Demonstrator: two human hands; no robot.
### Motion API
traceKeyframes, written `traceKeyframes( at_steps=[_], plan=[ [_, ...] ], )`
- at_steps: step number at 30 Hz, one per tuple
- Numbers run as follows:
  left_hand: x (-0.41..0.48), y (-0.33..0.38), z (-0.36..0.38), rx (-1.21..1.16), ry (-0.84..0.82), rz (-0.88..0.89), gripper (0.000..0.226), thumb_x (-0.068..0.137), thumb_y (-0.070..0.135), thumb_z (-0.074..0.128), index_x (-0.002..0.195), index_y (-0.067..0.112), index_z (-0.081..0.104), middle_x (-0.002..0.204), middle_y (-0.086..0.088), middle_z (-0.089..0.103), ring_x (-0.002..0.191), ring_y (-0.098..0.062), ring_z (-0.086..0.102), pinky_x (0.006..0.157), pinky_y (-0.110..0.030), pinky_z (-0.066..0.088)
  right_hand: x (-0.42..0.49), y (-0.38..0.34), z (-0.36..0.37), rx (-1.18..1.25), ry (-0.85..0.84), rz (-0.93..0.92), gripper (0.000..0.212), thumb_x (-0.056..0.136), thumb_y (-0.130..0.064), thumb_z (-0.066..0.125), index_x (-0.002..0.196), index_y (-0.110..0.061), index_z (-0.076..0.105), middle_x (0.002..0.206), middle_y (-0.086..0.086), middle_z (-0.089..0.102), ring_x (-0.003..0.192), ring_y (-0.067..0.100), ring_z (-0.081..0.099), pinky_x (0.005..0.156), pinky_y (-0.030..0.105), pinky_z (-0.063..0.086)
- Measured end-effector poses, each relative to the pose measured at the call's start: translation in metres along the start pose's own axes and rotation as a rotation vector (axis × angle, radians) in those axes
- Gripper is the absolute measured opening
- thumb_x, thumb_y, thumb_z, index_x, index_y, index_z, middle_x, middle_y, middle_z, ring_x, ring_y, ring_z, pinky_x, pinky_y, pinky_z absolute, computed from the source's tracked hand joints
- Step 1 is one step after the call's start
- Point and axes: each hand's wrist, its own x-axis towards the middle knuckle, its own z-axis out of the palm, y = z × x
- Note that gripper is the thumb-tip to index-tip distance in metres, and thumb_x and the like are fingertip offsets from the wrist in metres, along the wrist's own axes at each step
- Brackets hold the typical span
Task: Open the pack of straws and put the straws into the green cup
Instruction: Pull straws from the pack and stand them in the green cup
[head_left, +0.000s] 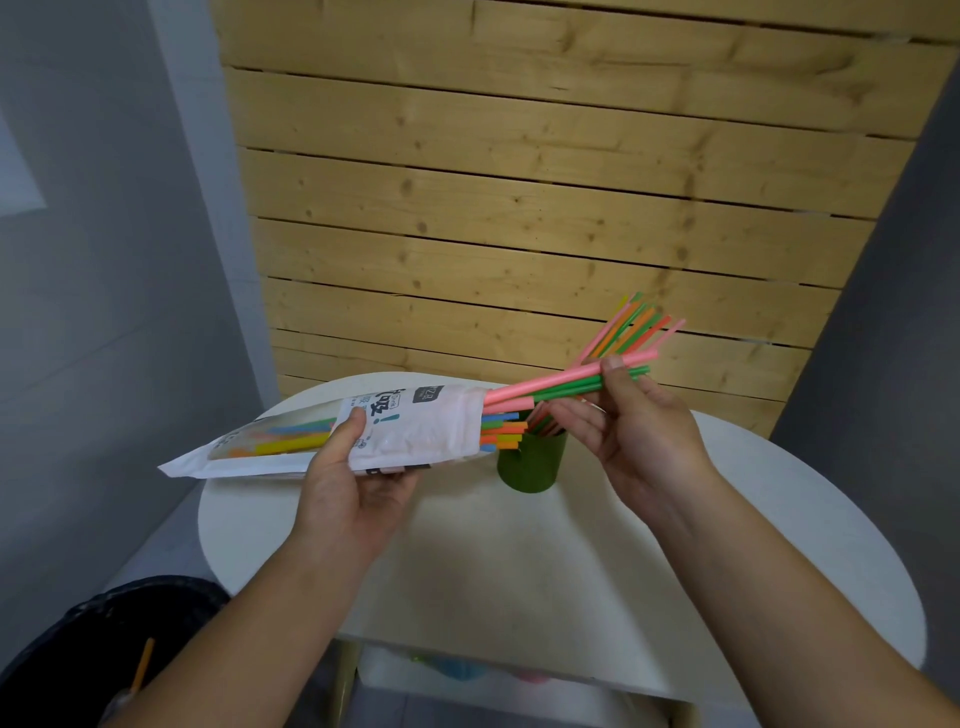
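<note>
— White counter (519, 561), green cup (530, 465) centre; left hand (353, 488) grips the pack (421, 431), right hand (641, 431) pinches straws (561, 387) half out, above the cup.
— Careful! Tilt that open pack and the loose ones could spill.

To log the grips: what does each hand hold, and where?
Left hand: pack, at its middle. Right hand: straws, near their free ends.

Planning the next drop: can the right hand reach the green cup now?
Probably yes: the right hand is near the green cup, but the pink and green straws it pinches are partly inside the straw pack, whose open end overlaps the cup's rim.
</note>
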Motion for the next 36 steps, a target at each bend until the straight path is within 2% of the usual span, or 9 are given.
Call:
traceKeyframes(
  at_steps=[6,10,14,18,20,22,25,28,36],
  plan=[
    [0.003,0.000,-0.002,0.033,0.009,-0.007,0.031,0.098,0.012,0.066,0.128,0.010,0.062,0.110,-0.012,0.080,0.098,-0.027,0.079,0.069,-0.046,0.066,0.004,-0.005,-0.005,-0.040,0.089,-0.138,0.026,0.102,-0.027,0.054,0.103,-0.004,0.064,0.091,0.019,0.076,0.072,0.024,0.077,0.064,0.029,0.062],
    [0.004,-0.002,-0.003,0.061,0.010,-0.017,0.032,0.099,0.011,0.065,0.130,0.010,0.063,0.113,-0.011,0.080,0.106,-0.026,0.077,0.074,-0.048,0.066,0.004,0.001,-0.001,0.121,0.068,-0.017,0.029,0.103,-0.026,0.053,0.114,0.000,0.061,0.100,0.019,0.073,0.079,0.024,0.076,0.064,0.028,0.062],
    [0.005,-0.002,-0.004,0.069,0.009,-0.003,0.034,0.097,0.010,0.066,0.131,0.009,0.063,0.112,-0.010,0.080,0.100,-0.025,0.078,0.071,-0.044,0.066,0.005,0.008,-0.001,0.200,0.083,0.059,0.017,0.102,-0.021,0.054,0.102,-0.005,0.061,0.089,0.014,0.071,0.073,0.021,0.074,0.058,0.026,0.059],
    [0.006,-0.002,-0.006,0.073,-0.016,0.037,0.038,0.097,0.009,0.066,0.135,0.010,0.062,0.113,-0.010,0.080,0.102,-0.025,0.078,0.101,-0.047,0.056,0.003,0.013,-0.001,0.183,0.035,0.090,0.014,0.099,-0.019,0.054,0.094,-0.007,0.060,0.094,0.018,0.066,0.093,0.030,0.066,0.072,0.032,0.056],
    [0.006,-0.002,-0.006,0.072,-0.020,0.046,0.038,0.097,0.009,0.065,0.135,0.009,0.062,0.112,-0.009,0.080,0.103,-0.024,0.077,0.111,-0.046,0.050,0.003,0.015,0.000,0.131,0.021,0.092,0.013,0.098,-0.018,0.056,0.095,-0.007,0.060,0.094,0.018,0.066,0.089,0.028,0.066,0.072,0.031,0.055],
    [0.006,-0.002,-0.004,0.074,-0.014,0.044,0.039,0.097,0.009,0.065,0.136,0.010,0.062,0.112,-0.008,0.081,0.104,-0.023,0.077,0.106,-0.043,0.054,0.003,0.020,-0.001,0.066,0.011,0.076,0.014,0.098,-0.021,0.060,0.096,-0.006,0.062,0.093,0.017,0.064,0.077,0.021,0.066,0.067,0.028,0.055],
    [0.005,-0.003,-0.003,0.081,0.005,0.017,0.036,0.098,0.009,0.065,0.134,0.011,0.064,0.111,-0.007,0.081,0.100,-0.022,0.078,0.079,-0.039,0.066,0.004,0.027,-0.003,-0.043,0.020,0.077,0.029,0.092,-0.029,0.068,0.109,-0.005,0.067,0.091,0.012,0.063,0.065,0.012,0.063,0.061,0.024,0.053],
    [0.005,-0.002,-0.003,0.079,0.012,0.008,0.035,0.098,0.008,0.065,0.133,0.011,0.064,0.109,-0.008,0.081,0.094,-0.021,0.080,0.063,-0.035,0.065,0.000,0.033,-0.004,-0.138,-0.057,0.173,0.051,0.070,-0.044,0.080,0.106,-0.009,0.070,0.080,0.007,0.061,0.061,0.011,0.056,0.060,0.025,0.048],
    [-0.001,-0.005,0.001,0.146,-0.037,0.017,0.032,0.097,0.009,0.066,0.128,0.012,0.065,0.101,-0.007,0.082,0.085,-0.020,0.081,0.069,-0.039,0.067,-0.002,0.039,0.003,-0.091,-0.271,0.270,0.023,0.072,-0.036,0.075,0.085,-0.017,0.070,0.075,0.000,0.066,0.056,0.009,0.050,0.048,0.018,0.036]
  ],
)
